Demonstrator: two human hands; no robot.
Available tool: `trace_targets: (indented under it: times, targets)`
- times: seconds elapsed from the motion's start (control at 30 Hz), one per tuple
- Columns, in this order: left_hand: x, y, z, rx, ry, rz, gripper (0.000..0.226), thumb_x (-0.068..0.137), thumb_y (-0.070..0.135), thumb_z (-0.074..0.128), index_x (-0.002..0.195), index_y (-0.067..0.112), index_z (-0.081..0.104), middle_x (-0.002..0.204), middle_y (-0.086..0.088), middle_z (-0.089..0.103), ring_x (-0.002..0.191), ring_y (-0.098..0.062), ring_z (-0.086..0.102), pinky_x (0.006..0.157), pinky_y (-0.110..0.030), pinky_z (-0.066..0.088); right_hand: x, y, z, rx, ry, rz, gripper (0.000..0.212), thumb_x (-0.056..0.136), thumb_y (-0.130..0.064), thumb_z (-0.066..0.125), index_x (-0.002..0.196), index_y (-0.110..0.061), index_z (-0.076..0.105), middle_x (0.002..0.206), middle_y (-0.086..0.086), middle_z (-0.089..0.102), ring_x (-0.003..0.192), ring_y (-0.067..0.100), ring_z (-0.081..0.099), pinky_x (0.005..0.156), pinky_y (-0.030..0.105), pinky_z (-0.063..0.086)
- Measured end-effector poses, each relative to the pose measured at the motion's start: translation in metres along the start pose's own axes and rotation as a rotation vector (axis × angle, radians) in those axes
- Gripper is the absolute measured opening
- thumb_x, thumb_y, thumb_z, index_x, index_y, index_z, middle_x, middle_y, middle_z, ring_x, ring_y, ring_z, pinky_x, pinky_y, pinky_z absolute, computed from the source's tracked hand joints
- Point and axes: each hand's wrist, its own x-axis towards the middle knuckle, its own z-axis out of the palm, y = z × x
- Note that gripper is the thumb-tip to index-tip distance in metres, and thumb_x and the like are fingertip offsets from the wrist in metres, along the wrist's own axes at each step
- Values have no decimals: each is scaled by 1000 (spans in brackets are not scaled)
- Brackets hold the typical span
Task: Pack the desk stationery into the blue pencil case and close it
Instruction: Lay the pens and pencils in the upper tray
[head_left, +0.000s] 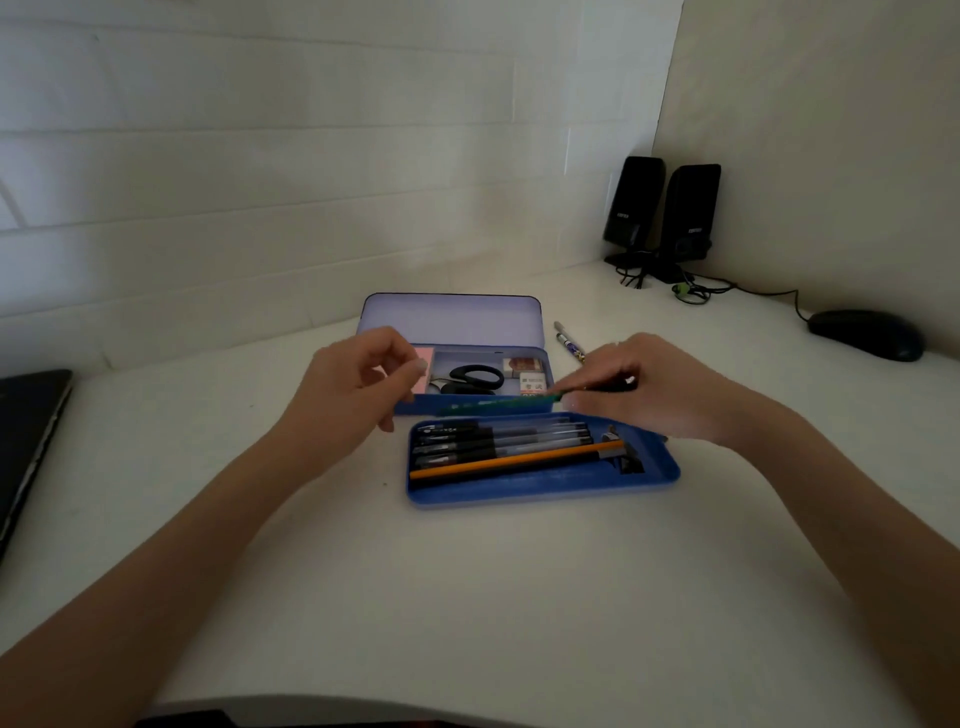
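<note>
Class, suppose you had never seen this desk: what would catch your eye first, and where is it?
Probably the open blue pencil case at mid-desk, scissors and erasers inside, its lid raised behind. In front lies its blue tray of pens, with an orange pencil across them. Above, the right hand holds a green ruler, and the left hand hovers with fingers curled.
</note>
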Motion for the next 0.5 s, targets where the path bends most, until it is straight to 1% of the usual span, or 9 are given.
trace_targets:
  times: [0.03,0.07,0.1,0.13,0.2,0.3,0.4,0.5]
  targets:
    - [0,-2,0,25,-4,3,12,87,18,59,76,14,60,59,7,62,41,-7,53,47,-18,47,0,0,1,13,-25,3,18,85,-26,65,99,-31,75,69,-7,67,65,14,59,59,22,41]
    - [-1,-3,0,45,-17,6,12,86,17,60,75,14,60,61,6,63,42,-7,53,46,-19,48,0,-1,0,24,-52,0,18,85,-24,65,98,-31,76,71,0,67,68,24,59,60,32,42]
    - [-2,-3,2,57,-36,10,12,86,16,61,74,15,61,63,5,63,42,-6,53,47,-20,48,0,-3,0,36,-80,-10,19,85,-22,64,96,-31,76,72,5,66,72,30,58,61,39,43]
    - [-3,-3,4,64,-55,17,12,85,16,62,73,16,61,65,4,64,44,-6,53,47,-20,48,-1,-5,-1,37,-106,-23,19,84,-20,65,94,-31,77,73,4,66,74,30,57,63,42,44]
    - [-5,-3,6,103,-82,46,15,84,19,64,70,24,61,69,6,64,50,-5,55,52,-18,48,-2,-9,-2,13,-153,-28,19,82,-20,67,91,-32,77,72,-4,64,75,24,57,66,38,46]
    - [-7,-3,5,189,-121,96,18,81,22,66,69,34,59,64,8,64,62,-5,60,59,-15,46,-2,-11,2,-14,-196,0,13,79,-25,70,83,-34,77,71,-8,66,71,14,59,65,30,48]
    - [-7,-2,5,205,-173,118,14,80,21,68,74,31,61,71,11,65,68,-5,59,59,-14,46,-2,-12,6,-46,-192,-9,6,77,-28,72,76,-32,76,70,-5,68,64,10,60,62,26,48]
    - [-8,1,6,147,-221,121,10,77,20,71,82,25,64,75,11,63,71,-1,57,56,-6,40,-3,-16,12,-107,-221,-30,5,76,-30,73,72,-27,73,69,-7,68,60,3,58,60,22,48]
